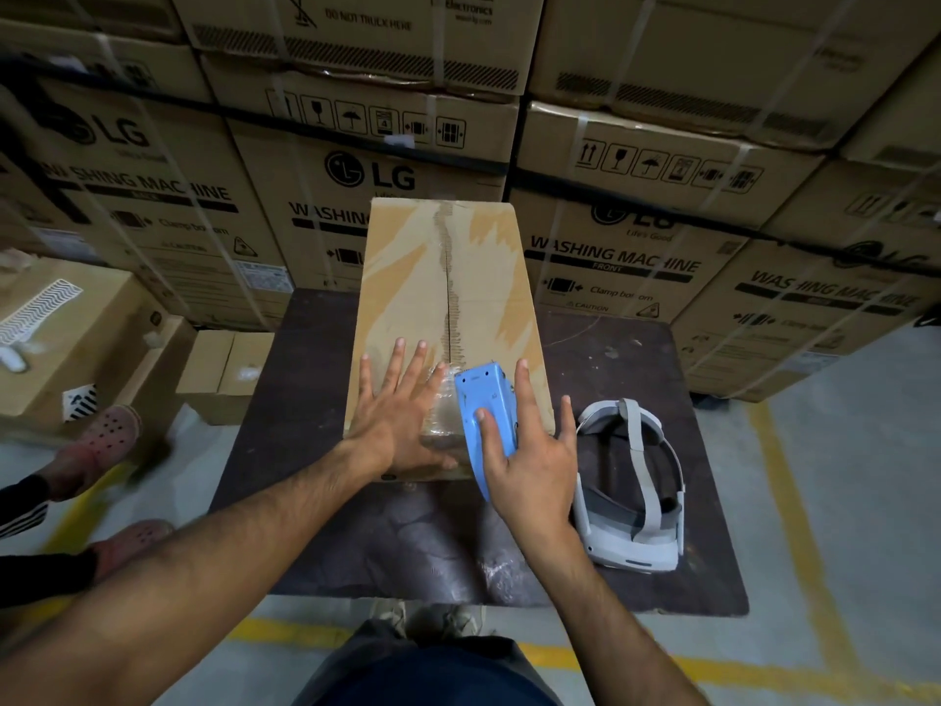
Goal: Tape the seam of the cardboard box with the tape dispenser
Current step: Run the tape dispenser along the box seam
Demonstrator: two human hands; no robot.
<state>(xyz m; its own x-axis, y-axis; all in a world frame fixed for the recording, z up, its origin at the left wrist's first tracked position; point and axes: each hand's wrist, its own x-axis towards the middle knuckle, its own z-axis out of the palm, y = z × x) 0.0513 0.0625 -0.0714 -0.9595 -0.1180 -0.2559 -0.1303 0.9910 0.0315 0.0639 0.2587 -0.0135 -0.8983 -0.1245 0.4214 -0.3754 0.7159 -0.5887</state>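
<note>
tape roll hidden, feet blurred

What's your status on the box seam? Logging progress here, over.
Left hand flat on cardboard box, steadying. Right hand on blue tape dispenser at near end of seam; clear tape started, rest untaped. Headset beside box, clear of path.

I see both forearms bare down from the left hand and the right hand, with no sleeves, rings or watch. Below the hands I wear dark blue shorts and pale shoes.
</note>
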